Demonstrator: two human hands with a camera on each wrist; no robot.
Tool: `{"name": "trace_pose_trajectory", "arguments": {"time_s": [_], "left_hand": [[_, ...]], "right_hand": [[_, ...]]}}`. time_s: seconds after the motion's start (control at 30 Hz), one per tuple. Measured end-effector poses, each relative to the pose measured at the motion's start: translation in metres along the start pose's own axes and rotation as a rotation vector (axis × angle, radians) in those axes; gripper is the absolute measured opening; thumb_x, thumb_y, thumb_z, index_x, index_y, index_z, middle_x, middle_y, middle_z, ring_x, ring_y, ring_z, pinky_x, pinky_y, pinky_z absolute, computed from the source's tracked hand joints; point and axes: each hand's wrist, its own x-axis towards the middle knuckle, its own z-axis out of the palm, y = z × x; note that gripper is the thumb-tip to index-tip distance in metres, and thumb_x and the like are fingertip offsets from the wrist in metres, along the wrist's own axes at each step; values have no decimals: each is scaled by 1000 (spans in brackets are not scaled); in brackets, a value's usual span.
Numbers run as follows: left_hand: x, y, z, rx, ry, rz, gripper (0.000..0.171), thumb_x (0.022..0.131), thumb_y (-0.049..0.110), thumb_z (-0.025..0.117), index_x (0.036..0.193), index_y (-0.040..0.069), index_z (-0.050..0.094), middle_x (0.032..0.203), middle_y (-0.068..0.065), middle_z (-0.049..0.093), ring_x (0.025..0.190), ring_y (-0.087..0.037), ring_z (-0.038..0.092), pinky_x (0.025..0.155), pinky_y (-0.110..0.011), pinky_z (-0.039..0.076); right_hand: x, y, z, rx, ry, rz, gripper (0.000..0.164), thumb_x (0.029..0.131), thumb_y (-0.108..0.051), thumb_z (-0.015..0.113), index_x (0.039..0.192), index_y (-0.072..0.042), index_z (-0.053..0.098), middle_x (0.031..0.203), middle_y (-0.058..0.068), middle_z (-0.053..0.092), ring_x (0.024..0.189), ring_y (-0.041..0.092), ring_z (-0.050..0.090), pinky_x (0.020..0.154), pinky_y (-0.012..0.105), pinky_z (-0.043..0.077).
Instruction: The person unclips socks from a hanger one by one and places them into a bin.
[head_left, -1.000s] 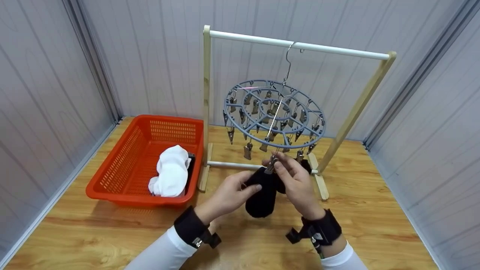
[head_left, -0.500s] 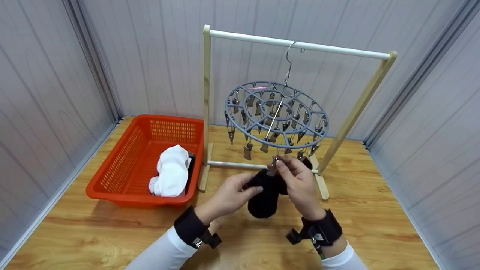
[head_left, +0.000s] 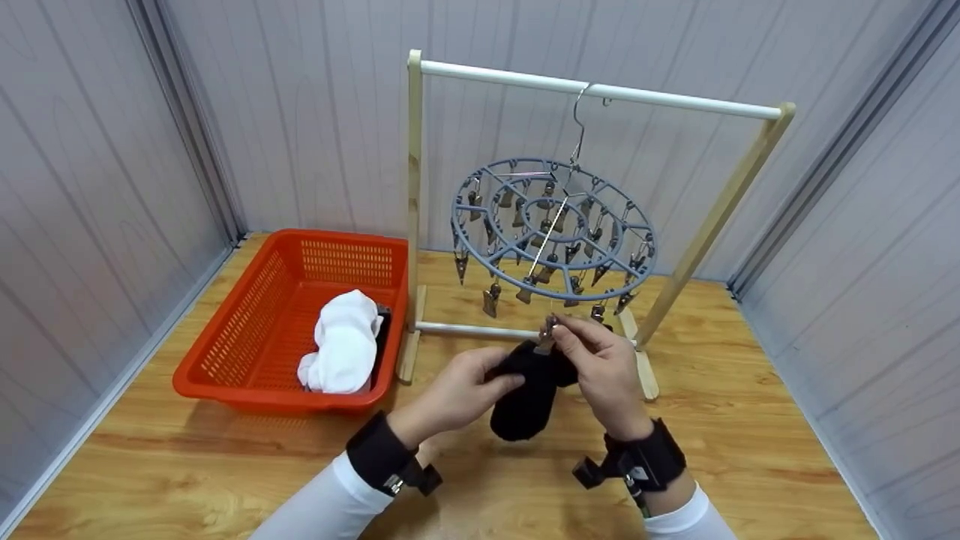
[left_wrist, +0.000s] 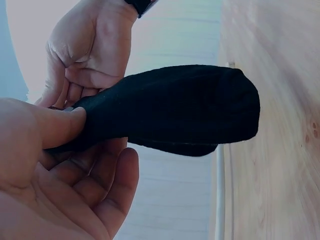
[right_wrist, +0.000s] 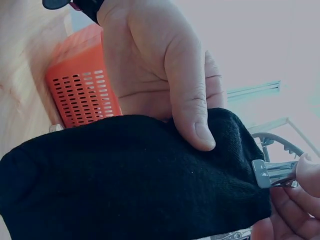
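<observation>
A black sock [head_left: 523, 409] hangs between my hands below the round grey clip hanger [head_left: 455, 217]. My left hand [head_left: 466, 386] pinches it near its upper end, between thumb and fingers. My right hand [head_left: 606, 367] pinches a metal clip [right_wrist: 275, 172] by its handles. In the right wrist view the clip's jaws lie over the sock's edge; whether they bite tight I cannot tell. A second black piece [left_wrist: 182, 149] shows behind the sock in the left wrist view. The fingertips of the right hand are partly hidden.
An orange-red basket [head_left: 292, 405] stands at the left with a white cloth item [head_left: 345, 341] and something dark under it. The hanger hooks onto the white bar [head_left: 510, 77] of a wooden-legged rack [head_left: 414, 187]. Several other clips dangle around the hands.
The hanger has swayed slightly. The clip and sock have shifted a little with the right hand, and less black fabric shows behind that hand. The left hand has kept its hold.
</observation>
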Motion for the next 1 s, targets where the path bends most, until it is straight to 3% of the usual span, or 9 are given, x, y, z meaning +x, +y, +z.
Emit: {"name": "trace_pose_trajectory", "arguments": {"time_s": [0.3,0.57,1.0], "left_hand": [[0,1,-6,16,-4,16,6,107,10,75,107,6,78,107,-4,78,95,-15,71,85,-36,59],[-1,1,-16,121,-48,64,7,107,12,76,108,5,77,101,-3,78,92,-16,72,83,-37,59],[-3,2,-42,211,-126,24,9,107,13,75,101,8,72,92,1,69,82,-13,60,76,-35,53]], "right_hand": [[-2,-1,-2,8,43,-3,20,107,-2,72,124,4,81,115,20,80,104,24,76,90,32,63],[-1,-1,-2,50,66,-27,21,105,4,72,124,11,78,113,22,81,103,20,78,93,32,63],[0,-2,-3,75,50,-46,18,107,2,70,120,9,80,110,26,80,102,25,79,92,36,64]]}}
